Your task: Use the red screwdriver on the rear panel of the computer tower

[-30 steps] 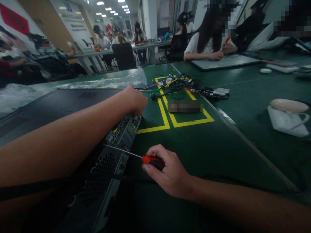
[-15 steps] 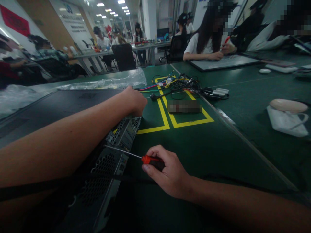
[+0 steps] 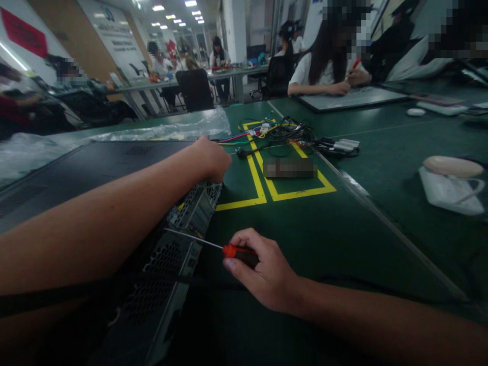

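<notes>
A black computer case [image 3: 114, 157] lies at the left with its perforated metal rear panel [image 3: 163, 269] facing me. My right hand [image 3: 263, 267] is wrapped round the red and black handle of a screwdriver [image 3: 231, 251]. The thin shaft points left, its tip against or very close to the rear panel. Across the case reaches my left arm, and my left hand [image 3: 211, 158] is curled at the far corner of the rear panel. Its fingertips are turned away, so whatever it grips there is hidden.
Tangled cables [image 3: 290, 129] with a black plug lie beyond the case, near yellow tape marks [image 3: 305, 194]. Clear plastic wrap [image 3: 171, 126] sits behind the case. A cup on a white holder [image 3: 452, 188] stands right. A person [image 3: 324, 66] works across the green table.
</notes>
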